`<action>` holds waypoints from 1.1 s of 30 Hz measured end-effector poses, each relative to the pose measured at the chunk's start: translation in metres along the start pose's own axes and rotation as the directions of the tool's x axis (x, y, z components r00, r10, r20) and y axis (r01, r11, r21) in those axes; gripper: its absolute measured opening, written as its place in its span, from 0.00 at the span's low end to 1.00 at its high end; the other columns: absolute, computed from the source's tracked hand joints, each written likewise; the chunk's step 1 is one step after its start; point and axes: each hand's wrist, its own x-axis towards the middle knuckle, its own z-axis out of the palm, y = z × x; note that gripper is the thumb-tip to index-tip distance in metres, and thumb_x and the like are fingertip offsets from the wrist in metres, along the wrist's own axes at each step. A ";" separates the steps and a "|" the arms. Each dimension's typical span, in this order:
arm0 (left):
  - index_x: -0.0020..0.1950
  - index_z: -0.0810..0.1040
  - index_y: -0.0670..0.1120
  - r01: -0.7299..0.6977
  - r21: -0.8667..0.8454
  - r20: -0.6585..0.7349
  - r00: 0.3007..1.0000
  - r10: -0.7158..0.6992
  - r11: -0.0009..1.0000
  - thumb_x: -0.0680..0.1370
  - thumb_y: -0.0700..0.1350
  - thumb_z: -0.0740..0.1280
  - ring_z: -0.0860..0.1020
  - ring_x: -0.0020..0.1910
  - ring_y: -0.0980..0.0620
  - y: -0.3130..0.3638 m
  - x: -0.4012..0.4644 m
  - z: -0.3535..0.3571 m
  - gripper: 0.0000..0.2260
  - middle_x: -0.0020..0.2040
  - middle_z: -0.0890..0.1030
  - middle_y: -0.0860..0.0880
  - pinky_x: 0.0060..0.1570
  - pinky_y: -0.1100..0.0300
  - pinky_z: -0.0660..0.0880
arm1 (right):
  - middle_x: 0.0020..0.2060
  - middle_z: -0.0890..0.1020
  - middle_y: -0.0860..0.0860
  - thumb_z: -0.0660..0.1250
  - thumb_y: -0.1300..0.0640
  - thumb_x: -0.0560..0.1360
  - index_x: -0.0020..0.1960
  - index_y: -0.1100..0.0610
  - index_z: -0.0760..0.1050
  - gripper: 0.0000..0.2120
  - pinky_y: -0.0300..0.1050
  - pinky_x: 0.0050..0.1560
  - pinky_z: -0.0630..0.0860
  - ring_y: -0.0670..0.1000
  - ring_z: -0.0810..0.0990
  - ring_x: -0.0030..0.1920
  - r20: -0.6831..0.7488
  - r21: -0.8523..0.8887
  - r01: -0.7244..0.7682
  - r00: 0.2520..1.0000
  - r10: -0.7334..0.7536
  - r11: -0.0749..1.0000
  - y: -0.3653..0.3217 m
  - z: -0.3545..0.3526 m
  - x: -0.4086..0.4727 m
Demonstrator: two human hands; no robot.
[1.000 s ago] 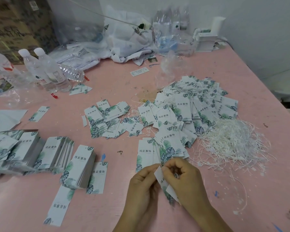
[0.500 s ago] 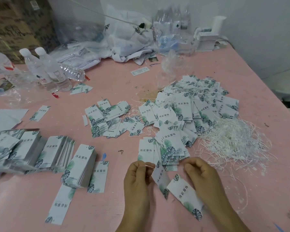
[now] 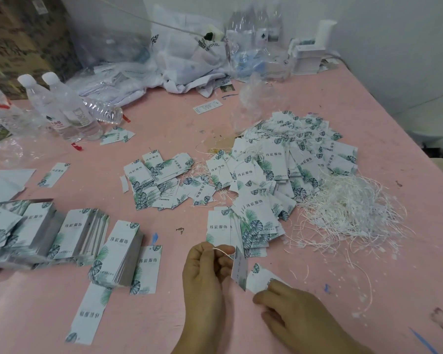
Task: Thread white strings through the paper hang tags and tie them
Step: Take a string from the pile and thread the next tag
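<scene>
My left hand (image 3: 206, 273) pinches a thin white string (image 3: 221, 251) that runs to a small paper tag (image 3: 239, 270) hanging on edge. A second leaf-printed tag (image 3: 262, 281) lies flat beside it, and my right hand (image 3: 289, 309) presses its lower end onto the pink table (image 3: 164, 129). A tangle of loose white strings (image 3: 348, 213) lies to the right. A big heap of leaf-printed tags (image 3: 279, 164) spreads behind my hands.
Neat tag stacks (image 3: 69, 233) sit at the left, with one long tag (image 3: 90, 312) near the front edge. Water bottles (image 3: 62, 108) stand at the back left. Plastic bags (image 3: 189, 54) and a white box (image 3: 307, 57) crowd the far edge by the wall.
My hands have drawn apart. The left pulled the string leftward and upward, and the right moved down and right, laying the second tag flat on the table.
</scene>
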 end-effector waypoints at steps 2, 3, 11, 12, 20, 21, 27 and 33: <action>0.44 0.72 0.42 0.009 -0.004 0.003 1.000 -0.009 1.000 0.83 0.37 0.55 0.73 0.31 0.54 0.001 0.000 0.000 0.11 0.39 0.83 0.42 0.33 0.59 0.72 | 0.56 0.73 0.42 0.56 0.47 0.80 0.64 0.41 0.70 0.13 0.40 0.48 0.69 0.47 0.76 0.53 0.051 -0.017 -0.036 0.998 0.037 0.999 0.002 0.002 0.007; 0.44 0.71 0.42 0.018 -0.012 0.001 1.000 -0.018 1.000 0.84 0.37 0.55 0.73 0.30 0.54 0.001 0.000 0.001 0.10 0.40 0.83 0.41 0.32 0.60 0.73 | 0.55 0.74 0.43 0.56 0.47 0.80 0.63 0.42 0.70 0.13 0.41 0.48 0.69 0.48 0.76 0.53 0.052 -0.010 -0.046 0.998 0.047 0.999 0.002 0.001 0.010; 0.46 0.70 0.41 0.043 -0.034 -0.005 0.999 -0.043 0.999 0.84 0.39 0.55 0.74 0.29 0.53 0.005 -0.002 0.000 0.09 0.40 0.83 0.40 0.28 0.63 0.74 | 0.43 0.78 0.45 0.60 0.49 0.77 0.58 0.43 0.66 0.09 0.45 0.44 0.69 0.49 0.75 0.46 0.118 0.032 -0.076 0.990 0.072 0.997 0.002 -0.003 0.023; 0.46 0.70 0.41 0.043 -0.032 -0.004 0.999 -0.043 0.999 0.84 0.39 0.55 0.74 0.29 0.53 0.005 -0.002 0.000 0.09 0.39 0.83 0.40 0.28 0.63 0.74 | 0.42 0.78 0.45 0.60 0.49 0.77 0.57 0.43 0.67 0.09 0.45 0.44 0.69 0.49 0.75 0.46 0.117 0.034 -0.079 0.990 0.075 0.996 0.002 -0.003 0.025; 0.46 0.71 0.44 0.053 -0.042 -0.014 0.998 -0.054 0.998 0.83 0.39 0.56 0.75 0.29 0.53 0.005 0.002 -0.001 0.08 0.39 0.84 0.41 0.29 0.62 0.73 | 0.37 0.78 0.49 0.63 0.55 0.75 0.47 0.43 0.63 0.10 0.39 0.38 0.69 0.42 0.72 0.34 0.207 0.293 -0.213 0.966 0.156 0.932 0.004 -0.011 0.026; 0.45 0.71 0.44 0.051 -0.043 -0.017 0.998 -0.052 0.998 0.83 0.38 0.56 0.75 0.29 0.53 0.004 0.002 -0.002 0.09 0.39 0.84 0.41 0.29 0.63 0.73 | 0.38 0.79 0.50 0.63 0.56 0.75 0.46 0.43 0.63 0.11 0.39 0.38 0.70 0.42 0.72 0.34 0.198 0.307 -0.225 0.965 0.170 0.925 0.004 -0.011 0.025; 0.46 0.71 0.44 0.062 -0.050 -0.014 0.998 -0.062 0.997 0.83 0.37 0.56 0.75 0.29 0.52 0.001 0.003 -0.002 0.08 0.38 0.83 0.42 0.29 0.62 0.73 | 0.31 0.76 0.47 0.63 0.52 0.78 0.52 0.45 0.66 0.07 0.40 0.34 0.71 0.43 0.74 0.30 0.133 0.266 -0.271 0.961 0.243 0.925 0.000 -0.001 0.031; 0.46 0.71 0.44 0.080 -0.075 0.011 0.997 -0.080 0.994 0.83 0.38 0.55 0.75 0.29 0.51 0.003 0.005 -0.003 0.08 0.38 0.83 0.42 0.30 0.61 0.72 | 0.44 0.80 0.51 0.59 0.50 0.80 0.52 0.52 0.70 0.06 0.47 0.42 0.71 0.55 0.78 0.46 0.083 0.053 -0.292 0.954 0.288 0.955 -0.012 0.004 0.039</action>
